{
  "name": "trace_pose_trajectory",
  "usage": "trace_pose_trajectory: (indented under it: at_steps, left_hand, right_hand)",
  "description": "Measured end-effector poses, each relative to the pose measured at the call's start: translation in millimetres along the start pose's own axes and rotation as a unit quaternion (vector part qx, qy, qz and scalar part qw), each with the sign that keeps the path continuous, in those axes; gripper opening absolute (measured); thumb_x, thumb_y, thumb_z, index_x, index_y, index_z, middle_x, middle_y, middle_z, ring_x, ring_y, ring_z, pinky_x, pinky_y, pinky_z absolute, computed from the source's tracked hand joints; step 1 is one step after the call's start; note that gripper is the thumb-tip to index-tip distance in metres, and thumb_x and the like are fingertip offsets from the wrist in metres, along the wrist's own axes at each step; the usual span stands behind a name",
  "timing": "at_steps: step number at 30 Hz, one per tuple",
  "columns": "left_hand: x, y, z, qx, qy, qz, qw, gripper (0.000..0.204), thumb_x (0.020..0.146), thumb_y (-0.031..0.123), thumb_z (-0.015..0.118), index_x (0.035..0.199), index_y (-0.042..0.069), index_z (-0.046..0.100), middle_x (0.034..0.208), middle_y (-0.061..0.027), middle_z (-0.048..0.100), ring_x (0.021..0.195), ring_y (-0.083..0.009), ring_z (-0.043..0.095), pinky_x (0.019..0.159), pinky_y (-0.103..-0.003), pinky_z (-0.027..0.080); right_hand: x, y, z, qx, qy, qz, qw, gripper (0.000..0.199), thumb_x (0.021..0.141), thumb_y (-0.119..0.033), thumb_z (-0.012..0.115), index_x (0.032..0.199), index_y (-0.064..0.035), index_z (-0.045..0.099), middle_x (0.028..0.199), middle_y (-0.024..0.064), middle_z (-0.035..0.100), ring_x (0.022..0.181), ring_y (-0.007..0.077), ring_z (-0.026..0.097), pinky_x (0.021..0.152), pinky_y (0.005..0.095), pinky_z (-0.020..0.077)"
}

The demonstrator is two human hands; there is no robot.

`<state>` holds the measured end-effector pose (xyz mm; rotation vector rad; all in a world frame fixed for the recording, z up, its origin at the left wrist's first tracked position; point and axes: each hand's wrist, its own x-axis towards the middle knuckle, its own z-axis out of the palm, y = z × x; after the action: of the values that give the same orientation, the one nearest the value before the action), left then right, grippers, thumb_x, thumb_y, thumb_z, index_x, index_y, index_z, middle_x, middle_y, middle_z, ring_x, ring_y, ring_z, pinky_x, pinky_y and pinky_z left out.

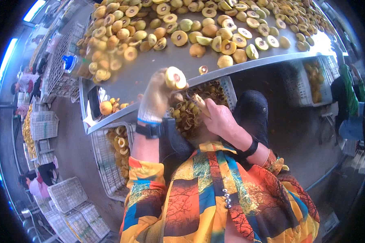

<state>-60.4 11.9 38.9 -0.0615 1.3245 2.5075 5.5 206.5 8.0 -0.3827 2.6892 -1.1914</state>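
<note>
My left hand (155, 95), in a pale work glove with a blue-edged cuff, is closed around a peach half (175, 77). Its cut face is turned up, pale yellow with a reddish-brown centre. Beside it on the right, my bare right hand (220, 117) grips a small hand tool with a light, wood-coloured handle (199, 102). The tool's thin dark tip points toward the left hand and appears just apart from the fruit; its exact shape is blurred. Many halved peaches (179, 38) lie across the metal table (166, 60) ahead of both hands.
Under my hands a crate (229, 91) holds peels and scraps. Another white crate (105, 156) with scraps stands at my left, and a crate of fruit (298, 85) sits beneath the table at right. The table's raised metal rim (247, 66) runs before me. Other people work at far left and right.
</note>
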Motion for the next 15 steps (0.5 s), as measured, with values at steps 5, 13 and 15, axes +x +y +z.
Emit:
trace_pose_trajectory:
  at_steps: [5, 13, 15]
  left_hand:
    - [-34.7, -24.6, 1.6, 0.025, 0.167, 0.049, 0.984, 0.055, 0.090, 0.055, 0.038, 0.110, 0.005, 0.050, 0.096, -0.0134, 0.062, 0.078, -0.0222, 0.062, 0.062, -0.033, 0.052]
    - [-35.6, -43.0, 11.9, 0.074, 0.206, 0.137, 0.966, 0.048, 0.091, 0.046, 0.045, 0.108, 0.001, 0.051, 0.086, -0.0124, 0.060, 0.069, -0.0206, 0.061, 0.061, -0.029, 0.051]
    - [-35.9, -43.6, 20.5, 0.082, 0.220, 0.154, 0.960, 0.046, 0.092, 0.044, 0.045, 0.105, 0.000, 0.053, 0.082, -0.0115, 0.060, 0.065, -0.0195, 0.061, 0.058, -0.028, 0.050]
  right_hand:
    - [10.8, -27.5, 9.8, 0.006, -0.031, -0.016, 0.999, 0.025, 0.078, -0.010, 0.057, 0.094, 0.0003, 0.042, 0.068, 0.0263, 0.057, 0.069, 0.0449, 0.056, 0.060, 0.0500, 0.0445]
    - [-1.4, -42.5, 24.7, -0.040, -0.029, 0.015, 0.999, 0.027, 0.072, -0.001, 0.056, 0.092, 0.0010, 0.038, 0.065, 0.0225, 0.057, 0.066, 0.0419, 0.059, 0.058, 0.0487, 0.0464]
    - [-4.5, -45.8, 27.6, -0.051, -0.014, 0.013, 0.999, 0.025, 0.073, 0.000, 0.054, 0.091, 0.0021, 0.038, 0.065, 0.0228, 0.057, 0.066, 0.0421, 0.059, 0.059, 0.0485, 0.0468]
